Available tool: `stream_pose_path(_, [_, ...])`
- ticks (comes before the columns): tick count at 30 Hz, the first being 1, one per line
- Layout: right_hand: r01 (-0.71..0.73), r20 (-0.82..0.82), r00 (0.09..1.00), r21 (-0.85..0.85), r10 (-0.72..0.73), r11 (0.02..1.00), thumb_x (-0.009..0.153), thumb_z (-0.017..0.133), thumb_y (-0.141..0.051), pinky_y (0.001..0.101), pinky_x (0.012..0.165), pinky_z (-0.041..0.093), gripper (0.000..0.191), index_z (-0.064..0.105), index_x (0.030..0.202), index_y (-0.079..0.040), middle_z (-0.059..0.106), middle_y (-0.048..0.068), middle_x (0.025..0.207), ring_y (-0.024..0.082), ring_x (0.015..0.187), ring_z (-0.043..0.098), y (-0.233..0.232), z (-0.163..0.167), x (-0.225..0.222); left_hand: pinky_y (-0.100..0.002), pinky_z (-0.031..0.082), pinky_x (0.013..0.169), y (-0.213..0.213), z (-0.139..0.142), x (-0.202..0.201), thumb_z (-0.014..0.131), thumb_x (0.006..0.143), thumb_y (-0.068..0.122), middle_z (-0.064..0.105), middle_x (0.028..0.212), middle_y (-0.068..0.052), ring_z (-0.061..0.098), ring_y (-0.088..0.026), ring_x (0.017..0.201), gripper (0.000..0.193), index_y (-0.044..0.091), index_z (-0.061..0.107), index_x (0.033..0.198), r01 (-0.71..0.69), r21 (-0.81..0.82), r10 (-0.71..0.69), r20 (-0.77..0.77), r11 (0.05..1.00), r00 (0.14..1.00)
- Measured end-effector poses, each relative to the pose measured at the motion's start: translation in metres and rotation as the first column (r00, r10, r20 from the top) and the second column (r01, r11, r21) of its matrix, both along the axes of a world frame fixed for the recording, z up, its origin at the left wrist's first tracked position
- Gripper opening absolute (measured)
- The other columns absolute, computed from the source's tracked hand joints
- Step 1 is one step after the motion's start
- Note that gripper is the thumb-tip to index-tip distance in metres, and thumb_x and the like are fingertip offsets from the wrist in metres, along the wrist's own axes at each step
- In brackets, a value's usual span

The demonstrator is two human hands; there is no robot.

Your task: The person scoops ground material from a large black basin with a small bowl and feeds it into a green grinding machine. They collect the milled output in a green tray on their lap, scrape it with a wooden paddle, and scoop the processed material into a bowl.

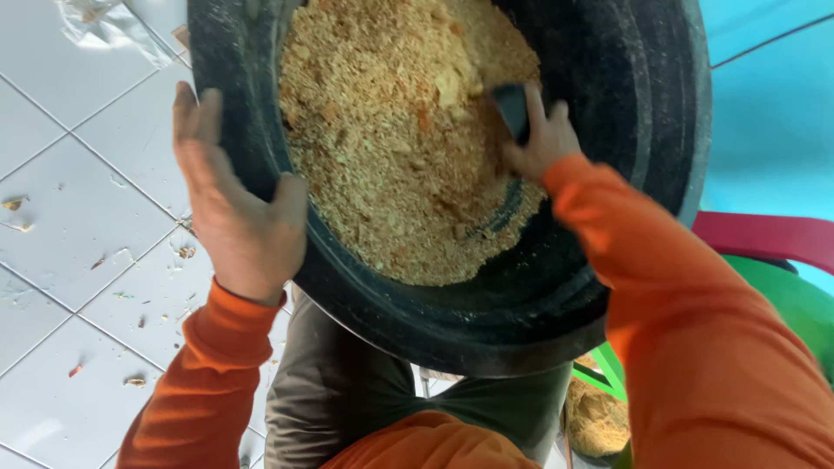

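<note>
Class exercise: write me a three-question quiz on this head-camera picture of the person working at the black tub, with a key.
1. True or false: the left hand grips the rim of the black tub.
2. What does the right hand hold? A) a dark scoop B) a red cup C) nothing
3. Fill in: the tub holds a tan, crumbly ____.

Key
1. True; the thumb hooks over the rim.
2. A; the dark scoop presses into the contents.
3. Meal, a coarse crumbly mix; what exactly it is cannot be told.
</note>
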State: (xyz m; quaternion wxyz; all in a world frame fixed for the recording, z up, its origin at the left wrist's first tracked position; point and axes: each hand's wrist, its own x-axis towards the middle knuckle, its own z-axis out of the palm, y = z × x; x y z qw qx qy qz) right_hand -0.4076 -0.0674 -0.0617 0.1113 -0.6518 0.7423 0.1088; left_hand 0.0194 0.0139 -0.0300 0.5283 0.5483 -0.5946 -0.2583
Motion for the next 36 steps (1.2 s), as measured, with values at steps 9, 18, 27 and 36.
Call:
stream_pose_path(9, [0.289,0.482,0.788,0.259,-0.383,0.921,0.083,0.067,-0.045,0.0462,0.084,0.056,0.082,0.041,0.150,-0.006,0.068,0.022,0.113,0.039,0.097,0.070,0.093,-0.028,0.082,-0.062,0.026,0.132,-0.007,0.012,-0.001,0.062,0.083,-0.006,0.037,0.167,-0.019,0.026,-0.048,0.158,0.073,0.005,0.047,0.154,-0.024,-0.042,0.037,0.371,0.999,0.928])
stream_pose_path(18, [0.454,0.452,0.197,0.744,-0.870,0.490,0.090,0.050,-0.059,0.0616,0.080,0.060,0.071,0.055,0.134,-0.004,0.067,0.027,0.116,0.044,0.101,0.070,0.067,-0.017,0.101,-0.066,0.022,0.128,-0.002,0.011,-0.002,0.063,0.085,-0.002,0.044,0.164,-0.018,0.022,-0.048,0.160,0.070,0.008,0.052,0.154,-0.002,-0.035,0.018,0.470,0.999,0.882])
stream_pose_path(27, [0.505,0.795,0.241,0.388,-0.557,0.771,0.072,0.064,-0.047,0.0647,0.085,0.059,0.090,0.032,0.155,-0.030,0.055,0.010,0.135,0.038,0.113,0.066,0.041,0.039,0.072,-0.063,0.021,0.129,0.001,0.015,-0.003,0.062,0.089,-0.003,0.046,0.161,-0.017,0.021,-0.047,0.159,0.062,0.007,0.053,0.150,0.015,-0.046,0.012,0.521,0.999,0.853])
stream_pose_path(36, [-0.242,-0.049,0.965,-0.546,0.257,0.802,0.082,0.091,-0.029,0.0564,0.103,0.047,0.108,0.025,0.163,-0.006,0.037,0.033,0.143,0.050,0.127,0.044,-0.083,-0.008,0.010,-0.064,0.022,0.131,-0.004,0.020,-0.003,0.062,0.086,-0.003,0.048,0.162,-0.015,0.022,-0.047,0.162,0.068,0.007,0.054,0.152,0.013,-0.025,0.001,0.508,1.000,0.861])
